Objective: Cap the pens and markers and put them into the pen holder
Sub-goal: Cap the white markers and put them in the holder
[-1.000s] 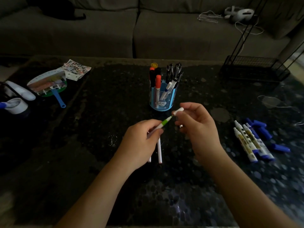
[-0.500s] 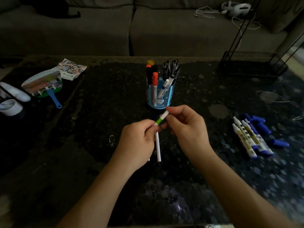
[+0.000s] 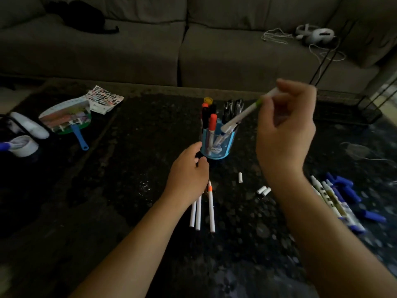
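Dim room, dark table. Green pen, in both hands half second ago, now capped. My right hand pinches it alone, tail dipping into pen holder. Left hand loose, empty, just before holder over white pens. I judge only drop remains.

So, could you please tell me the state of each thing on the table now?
green-banded pen: capped, tilted, lower end at pen holder's rim.
pen holder: upright, part-filled.
right hand: pinches the green-banded pen.
left hand: open, holding nothing.
white pens: lying flat; orange-banded one uncapped.
white caps: loose.
blue markers: uncapped, lying flat.
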